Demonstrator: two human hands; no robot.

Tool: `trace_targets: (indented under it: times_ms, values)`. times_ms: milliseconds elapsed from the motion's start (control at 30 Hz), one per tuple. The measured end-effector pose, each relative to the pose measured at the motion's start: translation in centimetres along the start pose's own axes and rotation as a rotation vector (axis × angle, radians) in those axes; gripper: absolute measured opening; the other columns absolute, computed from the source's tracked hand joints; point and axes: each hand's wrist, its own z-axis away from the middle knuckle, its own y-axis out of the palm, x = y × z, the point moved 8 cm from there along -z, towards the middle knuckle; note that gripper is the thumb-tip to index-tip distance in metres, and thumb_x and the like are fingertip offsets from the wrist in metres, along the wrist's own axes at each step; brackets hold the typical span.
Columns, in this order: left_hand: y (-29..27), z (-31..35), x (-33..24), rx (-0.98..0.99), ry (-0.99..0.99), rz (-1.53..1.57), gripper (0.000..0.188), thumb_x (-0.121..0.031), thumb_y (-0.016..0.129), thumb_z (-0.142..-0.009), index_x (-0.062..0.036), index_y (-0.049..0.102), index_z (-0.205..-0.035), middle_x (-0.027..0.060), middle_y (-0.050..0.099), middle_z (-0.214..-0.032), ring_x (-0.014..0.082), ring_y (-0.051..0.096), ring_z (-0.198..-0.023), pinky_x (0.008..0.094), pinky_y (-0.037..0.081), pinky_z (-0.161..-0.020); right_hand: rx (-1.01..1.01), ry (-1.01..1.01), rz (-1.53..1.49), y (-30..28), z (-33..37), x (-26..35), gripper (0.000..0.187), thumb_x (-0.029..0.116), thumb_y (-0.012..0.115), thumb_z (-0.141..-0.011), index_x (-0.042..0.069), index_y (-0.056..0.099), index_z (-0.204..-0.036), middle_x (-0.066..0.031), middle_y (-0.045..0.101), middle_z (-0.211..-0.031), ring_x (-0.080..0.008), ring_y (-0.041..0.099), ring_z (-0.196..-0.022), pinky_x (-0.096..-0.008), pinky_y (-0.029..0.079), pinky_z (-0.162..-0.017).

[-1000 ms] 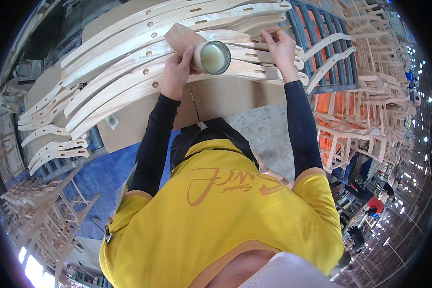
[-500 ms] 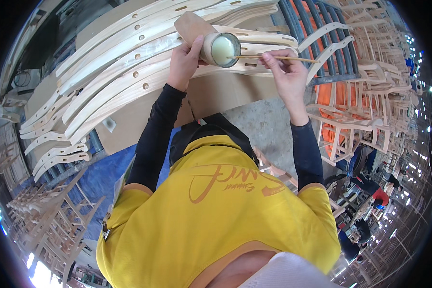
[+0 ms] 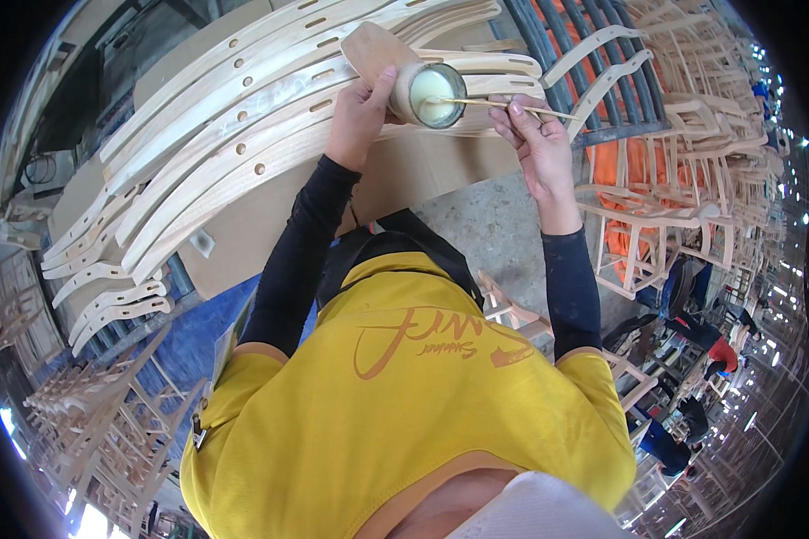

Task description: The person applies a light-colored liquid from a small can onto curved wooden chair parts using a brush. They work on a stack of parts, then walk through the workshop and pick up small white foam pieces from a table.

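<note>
My left hand (image 3: 360, 119) is closed around a round cup (image 3: 401, 93) tilted toward me, with a milky, pale greenish liquid (image 3: 433, 95) inside. A flat tan wooden piece (image 3: 375, 49) juts out from beside the cup; I cannot tell whether the two are joined. Between the fingertips of my right hand (image 3: 541, 148) is a thin wooden stick (image 3: 484, 102), its left end dipping into the cup. Beneath and beyond both hands lie long curved slats of pale wood (image 3: 270, 117) with round holes and slots.
Brown cardboard (image 3: 243, 242) lies under the slats. A dark barred rack (image 3: 593, 81) with curved wooden pieces stands to the right. Wooden chair frames (image 3: 692, 144) crowd the far right, beside orange sheeting (image 3: 602, 234). Other people (image 3: 715, 350) work at the lower right.
The cup and my left hand have shifted slightly right. My right hand has turned, with more of its palm and fingers showing, and the stick slants more across the cup.
</note>
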Motion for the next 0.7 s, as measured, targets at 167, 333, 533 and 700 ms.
trace_targets:
  times_ms: [167, 333, 533, 700]
  values:
    - [1.1, -0.2, 0.8, 0.009, -0.037, -0.033, 0.044, -0.038, 0.053, -0.096, 0.0044, 0.065, -0.097, 0.0097, 0.067, -0.084, 0.0157, 0.066, -0.072, 0.0263, 0.056, -0.064, -0.023, 0.084, 0.013, -2.3, -0.5, -1.1, 0.017, 0.013, 0.06, -0.093, 0.0, 0.058, -0.104, -0.0137, 0.068, -0.098, -0.0208, 0.068, -0.09, -0.0274, 0.055, -0.076]
    - [1.7, 0.1, 1.3, 0.001, -0.081, -0.058, 0.044, -0.037, 0.053, -0.096, 0.0053, 0.064, -0.098, 0.0114, 0.067, -0.085, 0.017, 0.067, -0.072, 0.027, 0.057, -0.065, -0.116, -0.037, -0.035, -4.6, -0.9, 0.7, 0.017, 0.016, 0.061, -0.093, 0.0, 0.059, -0.099, -0.0121, 0.069, -0.094, -0.0189, 0.068, -0.085, -0.0256, 0.055, -0.073]
    - [0.3, 0.7, 2.0, -0.037, -0.107, -0.018, 0.043, -0.034, 0.054, -0.096, 0.0076, 0.064, -0.1, 0.0108, 0.067, -0.085, 0.0163, 0.067, -0.072, 0.0279, 0.057, -0.062, -0.382, -0.513, 0.663, -13.9, -2.4, 5.6, 0.021, 0.02, 0.065, -0.09, 0.0, 0.061, -0.094, -0.0099, 0.07, -0.08, -0.0166, 0.07, -0.073, -0.0254, 0.053, -0.065]
    - [0.4, 1.2, 2.0, -0.011, -0.104, -0.008, 0.045, -0.037, 0.055, -0.095, 0.0064, 0.065, -0.098, 0.0102, 0.067, -0.083, 0.0158, 0.067, -0.07, 0.0271, 0.056, -0.062, -0.493, -0.527, 0.985, -15.7, -2.8, 4.6, 0.022, 0.022, 0.069, -0.086, 0.001, 0.064, -0.087, -0.009, 0.069, -0.071, -0.0139, 0.069, -0.067, -0.0267, 0.052, -0.06]
